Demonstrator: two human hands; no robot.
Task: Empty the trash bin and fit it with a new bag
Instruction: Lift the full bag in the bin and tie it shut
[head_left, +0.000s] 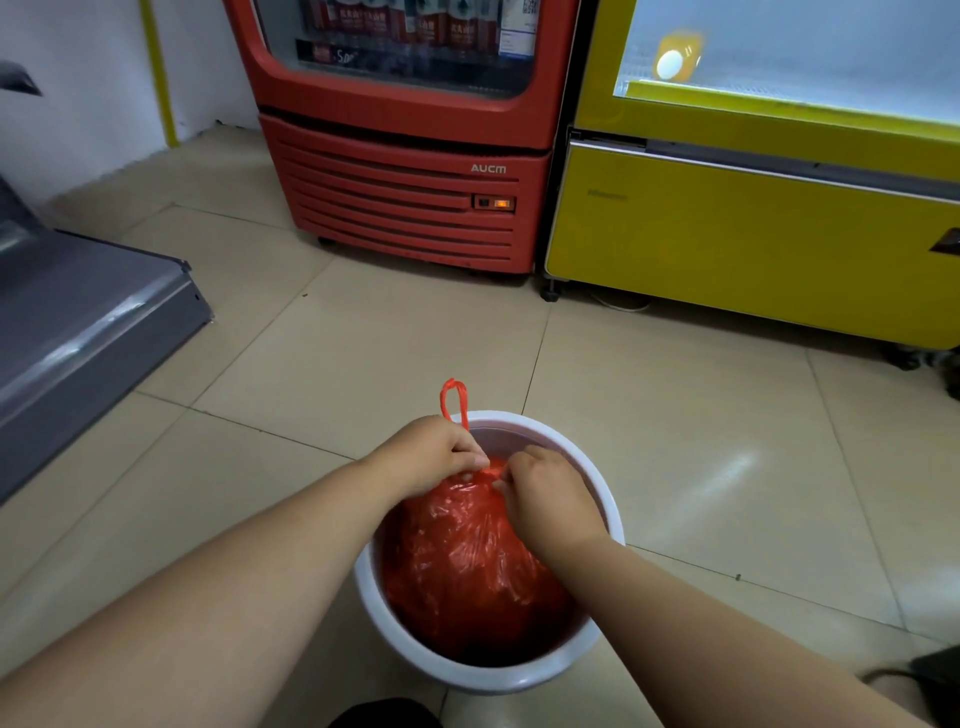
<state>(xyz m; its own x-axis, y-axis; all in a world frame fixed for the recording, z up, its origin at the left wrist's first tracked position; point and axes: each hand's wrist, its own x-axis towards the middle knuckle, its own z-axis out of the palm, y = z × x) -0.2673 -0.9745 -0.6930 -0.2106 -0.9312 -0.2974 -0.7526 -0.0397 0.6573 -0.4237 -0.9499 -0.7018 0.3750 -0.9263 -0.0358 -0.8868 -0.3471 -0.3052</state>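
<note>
A round white trash bin (582, 660) stands on the tiled floor in front of me. Inside it sits a full red plastic bag (467, 566), gathered at its top. My left hand (431, 457) is closed on the bag's neck at the far rim, and a red handle loop (454, 402) sticks up above its fingers. My right hand (545, 499) pinches the same gathered top from the right, its fingertips touching the knot area. Both forearms reach in from the bottom of the view.
A red drinks cooler (410, 171) and a yellow display cooler (753, 228) stand side by side against the far side. A grey metal shelf base (78, 332) lies at the left. A dark object (935, 675) sits at the bottom right corner.
</note>
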